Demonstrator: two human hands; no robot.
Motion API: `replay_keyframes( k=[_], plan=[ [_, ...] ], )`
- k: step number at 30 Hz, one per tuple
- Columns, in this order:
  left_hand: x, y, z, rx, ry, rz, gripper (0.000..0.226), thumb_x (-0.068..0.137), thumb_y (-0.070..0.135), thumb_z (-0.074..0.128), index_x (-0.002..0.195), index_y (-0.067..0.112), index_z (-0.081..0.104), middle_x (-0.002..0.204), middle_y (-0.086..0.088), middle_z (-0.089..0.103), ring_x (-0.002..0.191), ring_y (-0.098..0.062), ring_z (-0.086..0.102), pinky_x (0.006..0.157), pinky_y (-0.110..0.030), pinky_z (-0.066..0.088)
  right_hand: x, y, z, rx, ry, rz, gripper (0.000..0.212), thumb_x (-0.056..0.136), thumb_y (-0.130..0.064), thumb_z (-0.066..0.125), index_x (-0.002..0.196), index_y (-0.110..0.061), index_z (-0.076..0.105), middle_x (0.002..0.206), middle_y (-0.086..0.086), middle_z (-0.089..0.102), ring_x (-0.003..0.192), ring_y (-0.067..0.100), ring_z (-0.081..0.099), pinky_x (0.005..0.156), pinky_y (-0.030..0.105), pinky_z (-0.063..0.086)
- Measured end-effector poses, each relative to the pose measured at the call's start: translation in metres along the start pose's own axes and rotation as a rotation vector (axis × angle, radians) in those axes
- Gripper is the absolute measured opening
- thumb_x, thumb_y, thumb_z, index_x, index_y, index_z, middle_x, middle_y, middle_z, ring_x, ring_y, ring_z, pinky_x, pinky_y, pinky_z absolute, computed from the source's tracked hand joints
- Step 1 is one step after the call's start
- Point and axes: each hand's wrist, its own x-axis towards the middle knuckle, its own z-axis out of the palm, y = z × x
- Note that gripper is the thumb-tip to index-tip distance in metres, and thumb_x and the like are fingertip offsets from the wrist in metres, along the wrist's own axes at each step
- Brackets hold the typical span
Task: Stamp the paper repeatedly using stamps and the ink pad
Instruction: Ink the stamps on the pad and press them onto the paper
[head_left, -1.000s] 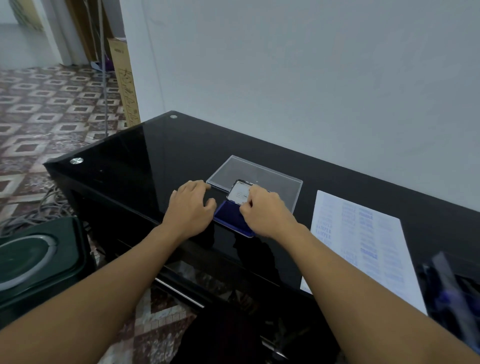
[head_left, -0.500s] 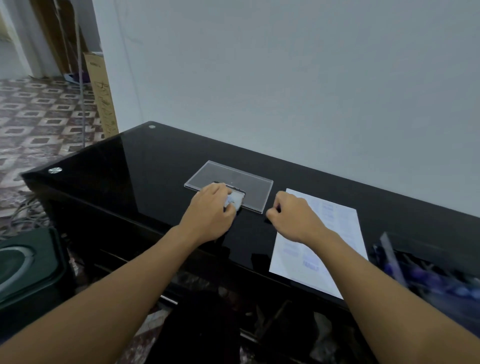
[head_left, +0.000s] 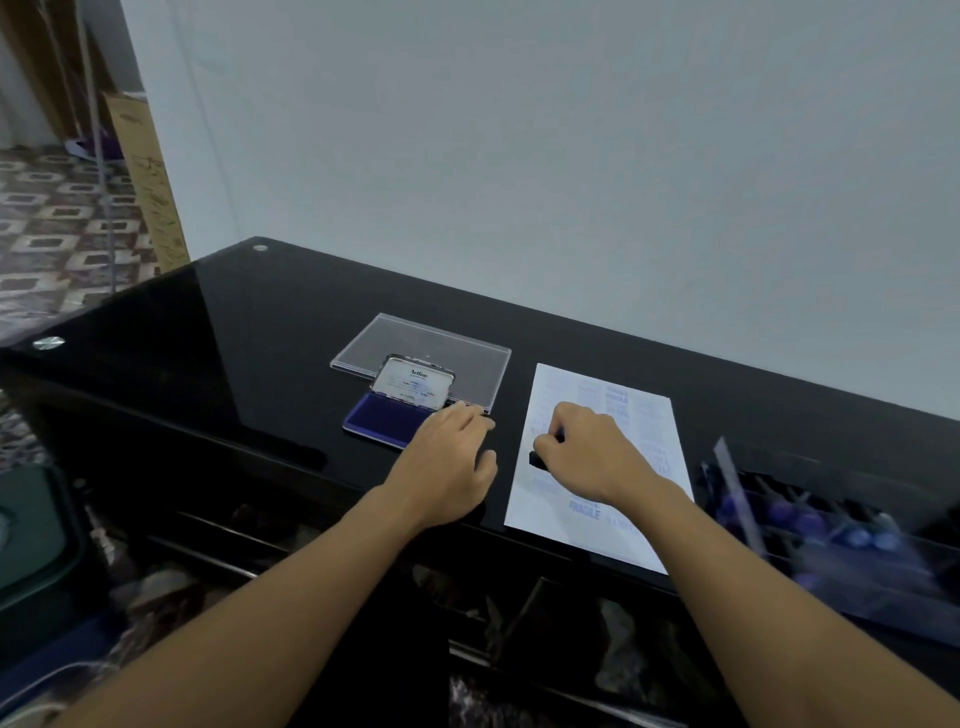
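Our right hand (head_left: 592, 452) curls round a small dark stamp (head_left: 537, 460) and holds it down on the left side of the paper (head_left: 652, 415), near the sheet's middle. Our left hand (head_left: 447, 462) lies relaxed and flat on the black worktop (head_left: 234, 338) just left of the sheet, holding nothing. Its fingertips are at the near right corner of the open ink pad (head_left: 384, 415). At the right, a tray (head_left: 831, 519) is too blurred to read. Beyond the pad lies a clear plastic cover (head_left: 426, 343). Nothing pins the paper, so we judge that it may slide or lift with the stamp and smear the print. With faint marks already crowding the sheet, a new one may land on an old one.
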Motion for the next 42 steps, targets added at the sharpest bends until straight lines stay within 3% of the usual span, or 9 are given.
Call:
replay_keyframes(
  k=[5, 9, 21, 26, 33, 42],
  plan=[
    [-0.005, -0.006, 0.019, 0.038, -0.097, 0.003, 0.05, 0.1, 0.032, 0.041, 0.144, 0.01, 0.048, 0.153, -0.007, 0.042, 0.145, -0.023, 0.03, 0.12, -0.042, 0.025, -0.003, 0.009, 0.009, -0.016, -0.04, 0.03, 0.019, 0.096, -0.025, 0.054, 0.08, -0.017, 0.047, 0.08, 0.004, 0.058, 0.065, 0.016, 0.051, 0.057, 0.029, 0.041],
    [-0.008, -0.009, 0.026, 0.077, -0.093, 0.001, 0.048, 0.102, 0.032, 0.041, 0.146, 0.013, 0.045, 0.156, -0.003, 0.037, 0.146, -0.017, 0.027, 0.122, -0.037, 0.017, -0.004, 0.014, 0.016, -0.031, -0.07, 0.041, 0.019, 0.095, -0.024, 0.056, 0.08, -0.017, 0.046, 0.081, 0.004, 0.059, 0.063, 0.016, 0.048, 0.056, 0.028, 0.039],
    [-0.009, -0.012, 0.03, 0.143, -0.131, 0.011, 0.049, 0.103, 0.035, 0.035, 0.147, 0.015, 0.041, 0.157, -0.003, 0.035, 0.147, -0.019, 0.025, 0.122, -0.04, 0.019, -0.001, 0.01, 0.023, -0.06, -0.097, 0.046, 0.014, 0.096, -0.022, 0.055, 0.086, -0.013, 0.049, 0.084, 0.007, 0.059, 0.065, 0.018, 0.048, 0.056, 0.029, 0.038],
    [-0.011, -0.014, 0.033, 0.191, -0.156, 0.015, 0.051, 0.104, 0.038, 0.029, 0.15, 0.016, 0.035, 0.16, -0.003, 0.029, 0.149, -0.019, 0.019, 0.123, -0.039, 0.016, -0.005, 0.009, 0.037, -0.083, -0.056, 0.046, 0.022, 0.098, -0.019, 0.046, 0.078, -0.017, 0.037, 0.075, 0.006, 0.052, 0.06, 0.018, 0.043, 0.053, 0.03, 0.034],
    [-0.012, -0.012, 0.034, 0.229, -0.176, 0.011, 0.077, 0.09, 0.048, -0.001, 0.152, 0.016, 0.031, 0.161, -0.003, 0.025, 0.151, -0.021, 0.015, 0.124, -0.039, 0.012, -0.006, 0.009, 0.046, -0.082, 0.011, 0.068, 0.028, 0.099, -0.019, 0.043, 0.074, -0.022, 0.03, 0.071, 0.003, 0.049, 0.059, 0.017, 0.042, 0.052, 0.03, 0.032],
    [-0.012, -0.011, 0.034, 0.259, -0.165, 0.01, 0.073, 0.092, 0.046, 0.003, 0.15, 0.014, 0.034, 0.16, -0.004, 0.029, 0.15, -0.022, 0.019, 0.124, -0.039, 0.015, -0.008, 0.011, 0.05, -0.077, 0.057, 0.051, 0.021, 0.097, -0.016, 0.043, 0.079, -0.02, 0.033, 0.068, 0.003, 0.05, 0.057, 0.018, 0.042, 0.05, 0.03, 0.031]
  ],
)
